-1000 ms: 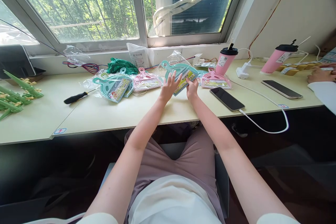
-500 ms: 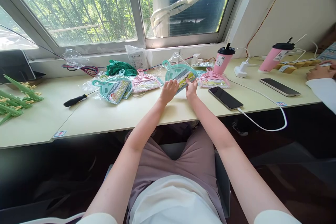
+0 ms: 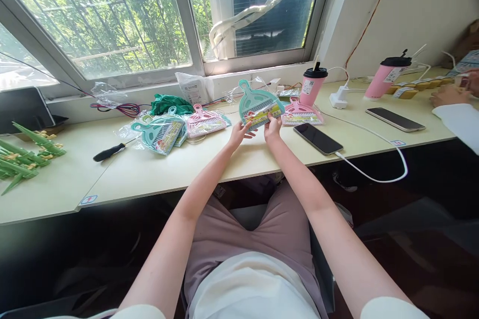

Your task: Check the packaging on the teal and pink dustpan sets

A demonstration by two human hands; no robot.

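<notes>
Both my hands hold a teal mini dustpan-and-brush set (image 3: 258, 105) in a clear wrapper, lifted upright above the desk (image 3: 157, 169). My left hand (image 3: 239, 134) grips its lower left edge; my right hand (image 3: 272, 128) pinches its lower right edge by the yellow label. More teal sets (image 3: 160, 132) and a pink set (image 3: 204, 120) lie to the left. Another pink set (image 3: 301, 113) lies just to the right.
A black phone (image 3: 317, 139) on a white cable lies right of my hands, a second phone (image 3: 392, 119) further right. Two pink cups (image 3: 312, 85) (image 3: 387, 76) stand at the back. A screwdriver (image 3: 110, 150) and green plastic pieces (image 3: 22, 157) lie left. Another person's hand (image 3: 447, 95) rests at far right.
The teal set was lying tilted on the desk under my hands; both hands have lifted it and turned it upright, handle up.
</notes>
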